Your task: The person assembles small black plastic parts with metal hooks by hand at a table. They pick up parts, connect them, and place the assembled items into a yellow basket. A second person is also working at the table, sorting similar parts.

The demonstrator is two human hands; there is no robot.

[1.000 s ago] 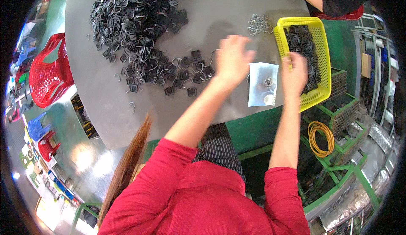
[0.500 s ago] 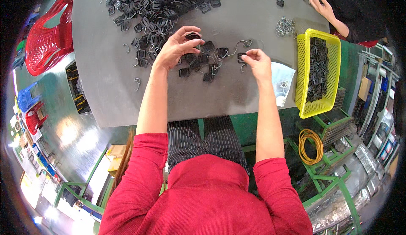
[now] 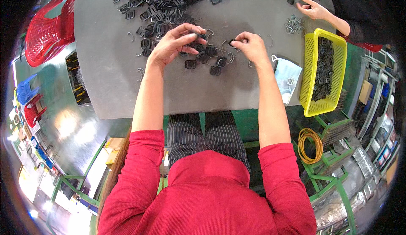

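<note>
Buckle (image 3: pixel 231 43) small, axis unclear | right hand (image 3: pixel 250 45) pinching | left hand (image 3: pixel 175 42) touching buckles (image 3: pixel 203 57)

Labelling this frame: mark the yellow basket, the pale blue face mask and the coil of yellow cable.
yellow basket (image 3: pixel 307 70): head view, its near left wall.
pale blue face mask (image 3: pixel 286 77): head view, middle of the cloth.
coil of yellow cable (image 3: pixel 305 148): head view, left side of the loop.

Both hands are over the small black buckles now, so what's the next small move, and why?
Probably bring the hands together: the right hand pinches a small dark piece, and the left hand has its fingers on a black buckle, with a gap between them.
</note>
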